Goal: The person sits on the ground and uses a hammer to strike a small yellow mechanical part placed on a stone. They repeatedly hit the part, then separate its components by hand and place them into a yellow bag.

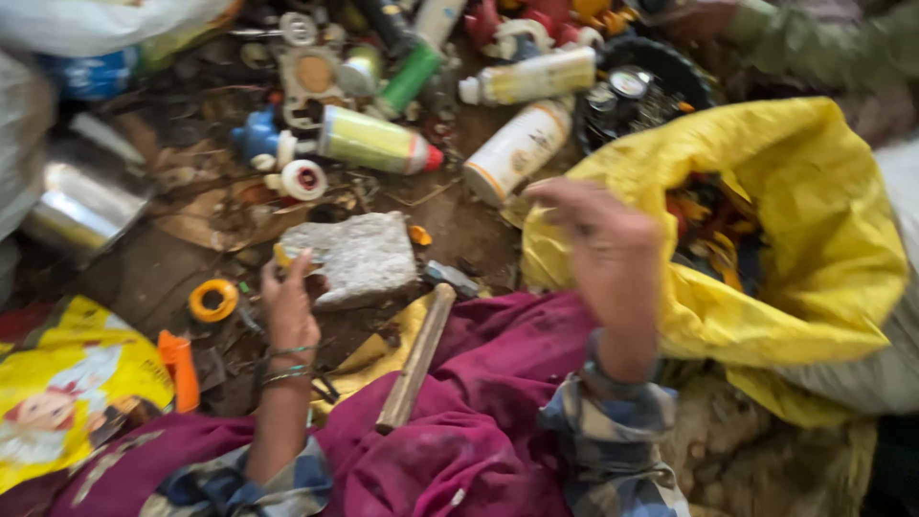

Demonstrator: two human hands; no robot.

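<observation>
Pinching a small yellow piece [281, 257], left hand [290, 304] beside grey stone [359, 257]

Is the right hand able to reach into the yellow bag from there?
Probably yes. The right hand hovers at the yellow bag mouth, which gapes open toward it, and nothing lies between them.

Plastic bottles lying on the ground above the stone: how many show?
4 clear ones: a yellow-green bottle with a red cap, a white one right of it, a pale one above that, a green one further up. Clutter may hide more.
</observation>
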